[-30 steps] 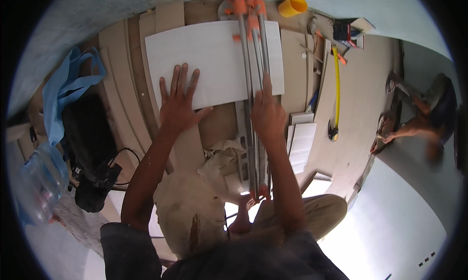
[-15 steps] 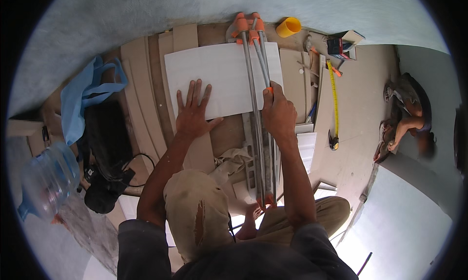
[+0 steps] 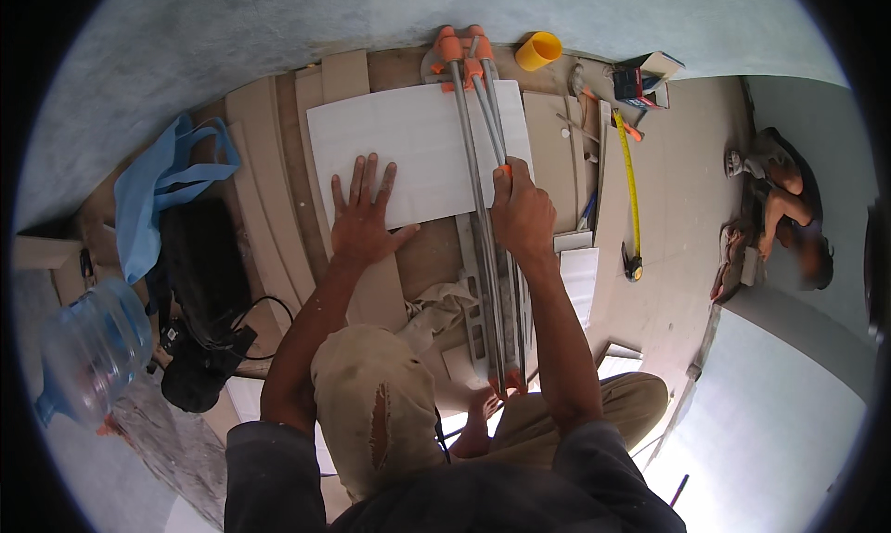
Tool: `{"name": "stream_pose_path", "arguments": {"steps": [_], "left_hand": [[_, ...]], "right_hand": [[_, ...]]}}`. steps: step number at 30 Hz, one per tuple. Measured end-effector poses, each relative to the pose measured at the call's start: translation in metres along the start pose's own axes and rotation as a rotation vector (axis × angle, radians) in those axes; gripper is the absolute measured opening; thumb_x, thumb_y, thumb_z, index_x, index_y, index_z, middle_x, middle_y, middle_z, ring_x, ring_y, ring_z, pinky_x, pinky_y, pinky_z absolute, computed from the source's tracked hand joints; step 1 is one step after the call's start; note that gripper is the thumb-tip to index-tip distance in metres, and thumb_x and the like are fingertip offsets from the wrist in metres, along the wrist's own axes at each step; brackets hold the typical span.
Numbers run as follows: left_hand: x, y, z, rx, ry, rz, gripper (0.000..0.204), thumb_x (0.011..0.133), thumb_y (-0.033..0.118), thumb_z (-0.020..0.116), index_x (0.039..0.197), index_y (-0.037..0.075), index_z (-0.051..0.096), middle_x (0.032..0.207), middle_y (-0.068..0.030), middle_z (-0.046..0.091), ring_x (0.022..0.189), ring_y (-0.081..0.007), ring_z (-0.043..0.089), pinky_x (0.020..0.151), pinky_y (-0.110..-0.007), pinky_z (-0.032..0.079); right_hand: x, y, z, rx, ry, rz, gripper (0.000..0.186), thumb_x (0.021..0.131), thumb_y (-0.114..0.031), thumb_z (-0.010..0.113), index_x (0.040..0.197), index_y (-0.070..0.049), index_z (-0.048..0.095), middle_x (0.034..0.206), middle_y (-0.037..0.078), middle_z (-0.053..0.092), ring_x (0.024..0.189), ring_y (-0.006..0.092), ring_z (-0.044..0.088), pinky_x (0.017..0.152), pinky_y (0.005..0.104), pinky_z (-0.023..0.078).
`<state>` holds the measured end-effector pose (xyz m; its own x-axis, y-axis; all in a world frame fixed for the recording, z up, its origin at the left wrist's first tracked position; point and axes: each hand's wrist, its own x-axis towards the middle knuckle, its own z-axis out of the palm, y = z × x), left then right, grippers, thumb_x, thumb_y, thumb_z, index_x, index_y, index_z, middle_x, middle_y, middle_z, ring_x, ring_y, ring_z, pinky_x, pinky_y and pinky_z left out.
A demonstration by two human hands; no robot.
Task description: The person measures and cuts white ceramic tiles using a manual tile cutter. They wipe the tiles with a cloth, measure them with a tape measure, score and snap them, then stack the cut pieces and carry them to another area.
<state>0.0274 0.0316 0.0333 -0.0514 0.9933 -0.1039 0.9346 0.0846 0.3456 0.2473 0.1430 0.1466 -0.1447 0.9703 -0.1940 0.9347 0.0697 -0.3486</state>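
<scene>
A white tile lies under the two metal rails of a manual tile cutter, whose orange end blocks sit at the far and near ends. My left hand is spread, its fingers resting on the tile's near-left part. Around the orange-collared handle of the cutter, my right hand is closed, over the tile's near-right corner. The handle slants away toward the cutter's far end. Below the rails runs the cutter's grey base, partly hidden by the rails, and a crumpled cloth lies beside it.
Tile strips lie left of the tile. A yellow cup, an open box and an extended tape measure are at right. A blue bag, black bag and water jug stand left. Another person crouches far right.
The view has shifted slightly. Both hands keep their places on the tile and the handle. The other person at the far right has moved an arm and now has a small block-like piece near the hand.
</scene>
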Motion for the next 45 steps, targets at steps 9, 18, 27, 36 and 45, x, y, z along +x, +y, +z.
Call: {"name": "stream_pose_path", "arguments": {"steps": [9, 18, 27, 36, 45], "left_hand": [[0.0, -0.001, 0.003, -0.014, 0.024, 0.008, 0.117, 0.076, 0.067, 0.077, 0.167, 0.022, 0.018, 0.173, -0.0118, 0.011, 0.161, -0.0307, 0.006, 0.127, -0.065, 0.002], [0.001, 0.001, 0.0, -0.017, 0.033, 0.011, 0.118, 0.074, 0.065, 0.079, 0.166, 0.019, 0.021, 0.173, -0.0128, 0.014, 0.161, -0.0316, 0.01, 0.126, -0.065, 0.005], [0.001, 0.0, 0.006, 0.045, 0.044, 0.036, 0.114, 0.08, 0.074, 0.07, 0.167, 0.02, 0.02, 0.173, -0.0145, 0.014, 0.161, -0.0316, 0.008, 0.125, -0.066, 0.003], [0.001, 0.004, 0.004, 0.02, 0.093, 0.071, 0.114, 0.08, 0.073, 0.07, 0.167, 0.018, 0.02, 0.173, -0.0154, 0.013, 0.161, -0.0322, 0.007, 0.125, -0.066, 0.002], [0.002, 0.008, -0.001, 0.034, 0.074, 0.055, 0.113, 0.08, 0.069, 0.073, 0.166, 0.017, 0.022, 0.173, -0.0147, 0.013, 0.161, -0.0314, 0.007, 0.126, -0.066, 0.004]], "right_hand": [[-0.005, 0.002, 0.018, 0.098, 0.036, 0.059, 0.038, 0.107, -0.038, 0.051, 0.127, -0.006, 0.058, 0.086, 0.024, 0.073, 0.084, 0.0476, 0.071, 0.078, 0.058, 0.052], [-0.004, 0.009, 0.024, -0.017, 0.002, 0.069, 0.042, 0.105, -0.045, 0.053, 0.11, -0.003, 0.057, 0.08, 0.021, 0.071, 0.079, 0.0449, 0.071, 0.074, 0.0569, 0.053], [0.002, 0.011, 0.03, -0.079, -0.08, 0.108, 0.047, 0.107, -0.048, 0.045, 0.105, -0.002, 0.055, 0.078, 0.023, 0.073, 0.078, 0.045, 0.073, 0.072, 0.0555, 0.054], [-0.002, 0.004, 0.019, 0.005, -0.12, 0.187, 0.057, 0.106, -0.057, 0.045, 0.11, -0.002, 0.056, 0.083, 0.025, 0.074, 0.083, 0.0475, 0.072, 0.079, 0.0595, 0.053], [-0.014, 0.018, 0.014, 0.045, -0.117, 0.181, 0.06, 0.106, -0.056, 0.044, 0.107, 0.001, 0.063, 0.084, 0.028, 0.072, 0.086, 0.0473, 0.072, 0.082, 0.0573, 0.053]]}}
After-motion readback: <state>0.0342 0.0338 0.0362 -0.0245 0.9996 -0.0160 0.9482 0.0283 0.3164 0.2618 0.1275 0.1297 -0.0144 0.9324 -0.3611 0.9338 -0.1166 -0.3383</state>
